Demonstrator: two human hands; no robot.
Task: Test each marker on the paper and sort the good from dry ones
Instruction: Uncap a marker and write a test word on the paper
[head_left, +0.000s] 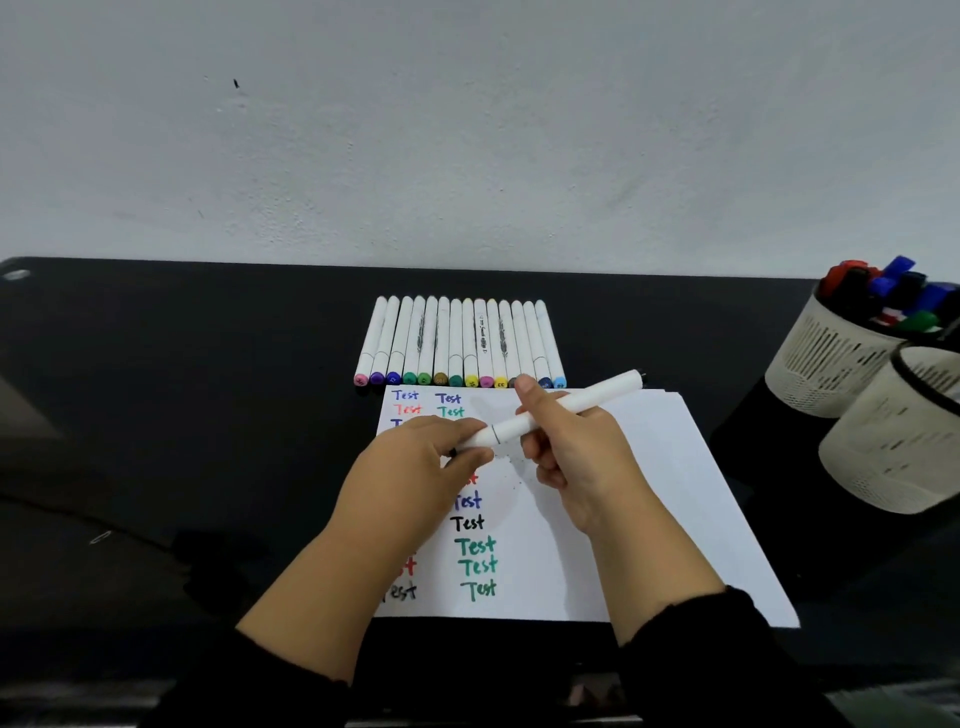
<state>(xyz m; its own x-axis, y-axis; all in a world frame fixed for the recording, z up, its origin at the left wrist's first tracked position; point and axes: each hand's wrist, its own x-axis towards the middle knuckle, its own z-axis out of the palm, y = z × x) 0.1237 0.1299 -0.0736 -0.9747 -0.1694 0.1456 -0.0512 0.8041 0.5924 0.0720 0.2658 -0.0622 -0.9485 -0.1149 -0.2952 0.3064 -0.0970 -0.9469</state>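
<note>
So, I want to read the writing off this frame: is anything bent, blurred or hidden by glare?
Head view: the wide lens bows the table edge and stretches the pen cups at right; the words on the paper read sharp; soft shadows fall from the left hand and right hand holding the marker; no glare on the paper, only dull sheen on the table.

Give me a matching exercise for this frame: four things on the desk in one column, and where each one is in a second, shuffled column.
Things:
1. white marker
2. row of markers
3. sheet of paper
4. far pen cup

Places:
A. at the right edge of the desk, filled with capped markers
B. lying side by side between the paper and the wall
C. gripped by the left hand and right hand
D. flat under both hands, covered in "Test" words

Pairs: 1-C, 2-B, 3-D, 4-A
</note>
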